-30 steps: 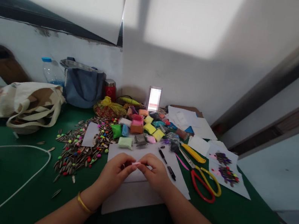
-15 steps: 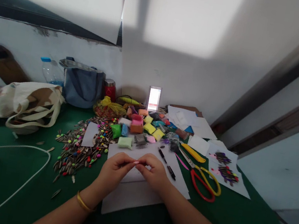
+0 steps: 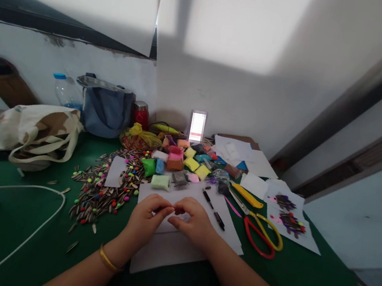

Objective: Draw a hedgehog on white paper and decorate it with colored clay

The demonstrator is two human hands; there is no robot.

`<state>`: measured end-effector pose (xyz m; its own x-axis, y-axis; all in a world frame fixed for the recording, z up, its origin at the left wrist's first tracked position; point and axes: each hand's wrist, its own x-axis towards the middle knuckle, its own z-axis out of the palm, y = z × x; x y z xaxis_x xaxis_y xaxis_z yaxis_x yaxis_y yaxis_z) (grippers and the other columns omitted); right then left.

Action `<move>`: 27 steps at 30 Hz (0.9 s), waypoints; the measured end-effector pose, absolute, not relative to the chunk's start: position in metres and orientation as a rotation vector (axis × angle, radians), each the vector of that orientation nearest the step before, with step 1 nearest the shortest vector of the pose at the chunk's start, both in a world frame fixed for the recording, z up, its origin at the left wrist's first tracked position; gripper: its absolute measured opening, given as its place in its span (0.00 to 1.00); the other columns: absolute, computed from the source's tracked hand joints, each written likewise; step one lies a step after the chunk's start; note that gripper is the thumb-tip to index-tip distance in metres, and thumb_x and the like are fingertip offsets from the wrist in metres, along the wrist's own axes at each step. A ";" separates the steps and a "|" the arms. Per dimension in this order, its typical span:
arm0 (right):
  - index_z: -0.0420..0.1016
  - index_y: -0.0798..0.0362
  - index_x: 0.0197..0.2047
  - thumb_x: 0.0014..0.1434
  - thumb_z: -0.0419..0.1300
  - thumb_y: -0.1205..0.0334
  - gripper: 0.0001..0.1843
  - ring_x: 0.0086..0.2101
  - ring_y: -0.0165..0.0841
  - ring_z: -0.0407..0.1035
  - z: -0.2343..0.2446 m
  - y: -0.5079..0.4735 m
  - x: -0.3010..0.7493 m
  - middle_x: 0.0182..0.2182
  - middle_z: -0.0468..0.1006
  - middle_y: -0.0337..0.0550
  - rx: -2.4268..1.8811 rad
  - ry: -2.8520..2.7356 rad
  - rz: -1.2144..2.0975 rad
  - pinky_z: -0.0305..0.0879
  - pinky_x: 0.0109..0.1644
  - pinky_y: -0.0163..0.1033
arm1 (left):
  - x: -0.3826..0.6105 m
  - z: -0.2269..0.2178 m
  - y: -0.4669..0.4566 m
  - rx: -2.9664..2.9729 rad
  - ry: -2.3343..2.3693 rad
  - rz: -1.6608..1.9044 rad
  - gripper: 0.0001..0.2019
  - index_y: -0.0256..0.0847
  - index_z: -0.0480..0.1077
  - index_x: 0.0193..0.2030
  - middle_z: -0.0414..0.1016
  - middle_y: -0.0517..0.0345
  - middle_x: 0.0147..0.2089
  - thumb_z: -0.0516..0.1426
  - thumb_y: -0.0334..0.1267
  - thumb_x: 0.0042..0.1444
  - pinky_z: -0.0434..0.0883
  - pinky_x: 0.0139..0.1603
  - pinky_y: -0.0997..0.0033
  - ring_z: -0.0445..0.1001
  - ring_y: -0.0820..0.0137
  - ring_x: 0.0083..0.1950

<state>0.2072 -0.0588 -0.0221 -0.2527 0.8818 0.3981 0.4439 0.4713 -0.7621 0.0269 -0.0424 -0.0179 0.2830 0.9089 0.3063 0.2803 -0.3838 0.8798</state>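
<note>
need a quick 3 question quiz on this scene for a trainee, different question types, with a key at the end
1. Multiple choice: what lies directly beneath the left hand and the right hand?
A) the cream bag
B) white paper
C) the pink device

2. True or false: in the picture, the scissors lie to the left of the black pen.

3. Fill in: the clear bottle next to the blue-grey bag has a ____ cap.

Key: 1. B. 2. False, they lie to its right. 3. Blue.
</note>
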 end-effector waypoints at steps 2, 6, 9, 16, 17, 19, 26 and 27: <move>0.78 0.51 0.37 0.58 0.66 0.55 0.09 0.36 0.35 0.69 -0.022 -0.059 0.207 0.31 0.77 0.40 -1.102 -1.886 0.680 0.63 0.41 0.40 | 0.028 -0.019 -0.044 1.794 1.013 1.102 0.05 0.43 0.79 0.34 0.74 0.56 0.33 0.61 0.40 0.57 0.69 0.40 0.68 0.72 0.66 0.38; 0.78 0.51 0.33 0.62 0.62 0.56 0.09 0.34 0.34 0.69 -0.022 -0.060 0.208 0.29 0.77 0.41 -1.091 -1.875 0.667 0.63 0.40 0.39 | 0.030 -0.019 -0.046 1.761 0.958 1.083 0.07 0.45 0.79 0.41 0.73 0.55 0.37 0.62 0.41 0.57 0.70 0.39 0.69 0.72 0.67 0.38; 0.76 0.52 0.28 0.61 0.63 0.58 0.10 0.32 0.34 0.68 -0.024 -0.061 0.206 0.26 0.75 0.40 -1.115 -1.892 0.600 0.62 0.38 0.39 | 0.029 -0.017 -0.047 1.820 0.990 1.053 0.09 0.46 0.79 0.44 0.72 0.56 0.38 0.62 0.40 0.56 0.70 0.38 0.70 0.72 0.68 0.38; 0.79 0.51 0.36 0.59 0.65 0.60 0.04 0.34 0.33 0.69 -0.021 -0.062 0.203 0.29 0.76 0.39 -1.114 -1.897 0.656 0.62 0.40 0.38 | 0.027 -0.018 -0.044 1.868 0.979 1.154 0.05 0.43 0.79 0.35 0.72 0.56 0.34 0.61 0.38 0.58 0.70 0.37 0.71 0.72 0.69 0.37; 0.79 0.50 0.36 0.60 0.64 0.60 0.04 0.35 0.33 0.69 -0.020 -0.062 0.204 0.29 0.76 0.39 -1.104 -1.890 0.666 0.63 0.40 0.38 | 0.027 -0.017 -0.044 1.850 0.967 1.158 0.06 0.43 0.79 0.36 0.72 0.56 0.35 0.61 0.39 0.58 0.70 0.37 0.71 0.72 0.68 0.37; 0.78 0.51 0.34 0.62 0.61 0.60 0.07 0.34 0.33 0.69 -0.020 -0.062 0.204 0.29 0.76 0.40 -1.092 -1.874 0.660 0.63 0.41 0.38 | 0.028 -0.017 -0.044 1.814 0.944 1.147 0.08 0.43 0.79 0.41 0.73 0.55 0.37 0.61 0.40 0.57 0.71 0.39 0.70 0.73 0.68 0.39; 0.75 0.52 0.29 0.59 0.62 0.63 0.07 0.32 0.33 0.68 -0.023 -0.063 0.202 0.26 0.74 0.40 -1.109 -1.917 0.589 0.62 0.38 0.38 | 0.028 -0.018 -0.043 1.827 0.965 1.170 0.04 0.44 0.80 0.34 0.74 0.57 0.32 0.62 0.37 0.55 0.70 0.36 0.72 0.73 0.69 0.35; 0.76 0.52 0.31 0.59 0.63 0.63 0.05 0.33 0.34 0.68 -0.022 -0.063 0.202 0.27 0.74 0.40 -1.109 -1.921 0.595 0.62 0.38 0.38 | 0.028 -0.018 -0.043 1.831 0.967 1.168 0.04 0.44 0.80 0.34 0.73 0.58 0.31 0.62 0.36 0.55 0.70 0.36 0.72 0.73 0.69 0.35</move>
